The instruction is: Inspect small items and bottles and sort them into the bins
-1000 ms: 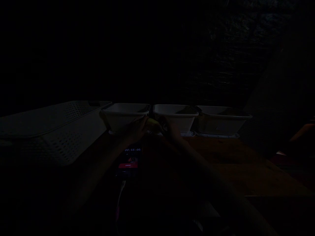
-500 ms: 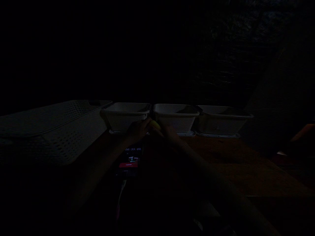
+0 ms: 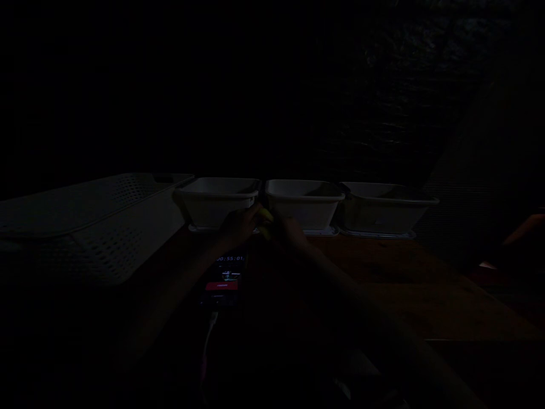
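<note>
In deep shadow, my left hand [image 3: 238,225] and my right hand [image 3: 293,232] come together in front of the white tubs. Between their fingers is a small yellow-green thing [image 3: 265,215], which looks soft and bent; its kind is too dark to make out. The left fingers close on its upper left side. Its right side is gripped by the right hand, whose fingertips are mostly lost in the dark. Just below the left hand lies a lit phone [image 3: 222,284] showing a running timer, with a white cable [image 3: 208,335] plugged into it.
Behind the hands stand a left tub [image 3: 217,207], a middle tub [image 3: 304,211] and a right tub [image 3: 383,217], in a row. A large perforated basket [image 3: 157,227] is on the left. The wooden tabletop [image 3: 409,301] extends right, where another person's arm [image 3: 523,230] shows.
The yellow-green thing has changed from a rounded shape to a bent one, with more of it showing below. My right hand has turned slightly. The phone's timer has advanced.
</note>
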{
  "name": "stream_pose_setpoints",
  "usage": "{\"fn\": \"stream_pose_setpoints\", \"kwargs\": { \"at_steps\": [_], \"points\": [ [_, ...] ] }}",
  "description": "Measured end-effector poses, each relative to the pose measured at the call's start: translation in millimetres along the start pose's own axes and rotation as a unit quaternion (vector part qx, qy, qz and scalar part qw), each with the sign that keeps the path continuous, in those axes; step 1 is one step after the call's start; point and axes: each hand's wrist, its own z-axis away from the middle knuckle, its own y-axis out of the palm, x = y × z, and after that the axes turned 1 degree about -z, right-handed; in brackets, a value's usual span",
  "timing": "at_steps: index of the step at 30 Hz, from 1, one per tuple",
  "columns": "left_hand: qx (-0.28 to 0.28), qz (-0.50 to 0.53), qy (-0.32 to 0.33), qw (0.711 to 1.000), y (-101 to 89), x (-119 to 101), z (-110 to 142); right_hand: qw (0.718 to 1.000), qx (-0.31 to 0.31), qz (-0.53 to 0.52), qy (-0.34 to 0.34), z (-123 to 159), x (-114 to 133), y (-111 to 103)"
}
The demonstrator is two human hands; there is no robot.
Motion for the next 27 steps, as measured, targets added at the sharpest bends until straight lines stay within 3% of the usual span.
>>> {"fn": "stream_pose_setpoints", "kwargs": {
  "at_steps": [9, 13, 19, 23, 27],
  "points": [
    [0.0, 0.008, 0.013, 1.0, 0.0, 2, 1, 1.0, -0.005, -0.024, -0.009, 6, 7, -11],
    [-0.009, 0.005, 0.013, 1.0, 1.3, 4, 2, 0.992, -0.028, -0.116, -0.035, 10, 10, -19],
    [-0.034, 0.063, -0.023, 0.997, -0.3, 3, 2, 0.951, -0.12, -0.281, -0.037, 6, 7, -12],
    [0.005, 0.092, -0.021, 0.995, -1.8, -1, 4, 0.938, -0.149, -0.313, 0.014, 3, 8, -7],
    [0.06, 0.051, 0.002, 0.997, -0.3, -2, 4, 0.935, -0.162, -0.313, 0.044, 2, 8, -5]
  ]
}}
